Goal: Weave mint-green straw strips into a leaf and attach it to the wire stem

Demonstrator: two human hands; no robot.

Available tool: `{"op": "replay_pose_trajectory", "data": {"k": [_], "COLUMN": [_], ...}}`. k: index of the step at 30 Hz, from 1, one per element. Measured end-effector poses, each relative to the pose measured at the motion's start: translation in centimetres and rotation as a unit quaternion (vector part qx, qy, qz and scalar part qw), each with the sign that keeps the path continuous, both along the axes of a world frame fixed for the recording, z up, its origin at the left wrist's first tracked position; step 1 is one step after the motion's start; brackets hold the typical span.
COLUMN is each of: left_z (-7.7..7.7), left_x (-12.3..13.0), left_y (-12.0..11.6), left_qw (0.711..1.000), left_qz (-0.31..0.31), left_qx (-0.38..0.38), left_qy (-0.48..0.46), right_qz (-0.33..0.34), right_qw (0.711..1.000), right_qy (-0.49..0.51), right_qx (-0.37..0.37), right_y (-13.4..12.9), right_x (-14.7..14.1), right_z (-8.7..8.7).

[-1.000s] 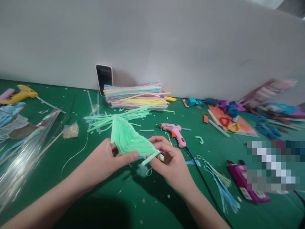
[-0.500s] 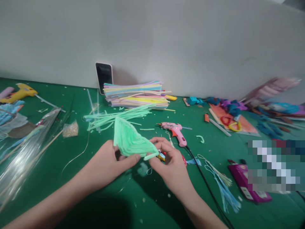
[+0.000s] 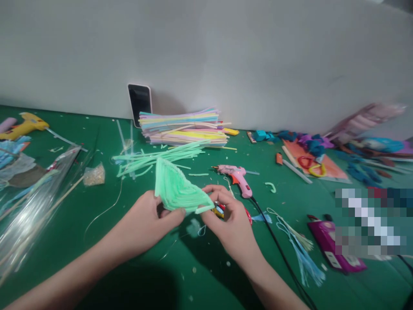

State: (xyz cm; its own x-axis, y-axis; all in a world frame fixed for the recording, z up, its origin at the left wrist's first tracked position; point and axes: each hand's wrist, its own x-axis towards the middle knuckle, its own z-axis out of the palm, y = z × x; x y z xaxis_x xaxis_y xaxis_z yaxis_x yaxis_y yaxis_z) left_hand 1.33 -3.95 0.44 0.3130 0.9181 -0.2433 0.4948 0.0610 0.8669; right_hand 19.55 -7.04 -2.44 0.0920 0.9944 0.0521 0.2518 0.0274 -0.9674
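Observation:
Between my hands, above the green table, is a light-green piece made of pipe cleaners (image 3: 176, 187) laid side by side in nested V-shaped rows. My left hand (image 3: 159, 221) grips its lower left edge, thumb in front and the other fingers mostly hidden behind. The right corner, where one strip is bent back, is pinched by my right hand (image 3: 224, 211). Beyond the piece lie loose green pipe cleaners (image 3: 161, 157). A pink glue gun (image 3: 237, 177) rests just past my right hand. Partly hidden behind that hand is a red and yellow object (image 3: 220, 210).
A pastel bundle of pipe cleaners (image 3: 183, 127) lies before a phone (image 3: 140, 103) leaning on the wall. Clear plastic wrap (image 3: 41, 206) and a yellow glue gun (image 3: 29, 125) are at left. Tassels (image 3: 303, 254), a magenta packet (image 3: 334, 245) and the glue gun's black cord (image 3: 277, 241) lie at right.
My left thumb has shifted slightly left along the green piece's lower edge. Both hands keep their hold, and the view has moved very slightly.

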Motion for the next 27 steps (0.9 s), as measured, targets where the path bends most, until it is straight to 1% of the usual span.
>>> {"op": "replay_pose_trajectory", "data": {"k": [4,7,10,12,15,19,23,27], "left_z": [0.4,1.0,1.4,1.5,1.4,1.2,1.2,1.5], "left_x": [-0.1,-0.1,-0.3,-0.4,-0.5,-0.4,-0.7,-0.7], "left_y": [0.1,0.3,0.7,0.8,0.8,0.8,0.8,0.7], "left_qw": [0.999,0.997,0.994,0.992,0.989,0.988,0.990,0.987], "left_qz": [-0.003,0.009,0.029,0.039,0.065,0.084,0.066,0.075], "left_qx": [-0.022,-0.055,-0.077,-0.084,-0.084,-0.084,-0.089,-0.091], "left_qy": [-0.030,-0.046,-0.071,-0.088,-0.099,-0.095,-0.089,-0.105], "right_qz": [0.012,0.050,0.101,0.111,0.075,0.027,0.016,0.025], "right_qw": [1.000,0.999,0.995,0.993,0.996,0.997,0.995,0.993], "right_qy": [-0.005,-0.016,-0.020,-0.006,0.032,0.070,0.093,0.106], "right_qx": [-0.002,0.000,-0.019,-0.033,-0.037,-0.036,-0.038,-0.033], "right_y": [0.1,0.0,-0.1,-0.1,0.2,0.5,0.4,0.3], "right_x": [0.1,0.7,1.7,2.4,2.9,2.5,1.9,2.1], "right_z": [0.2,0.6,0.9,0.9,0.5,0.1,-0.2,-0.2]}}
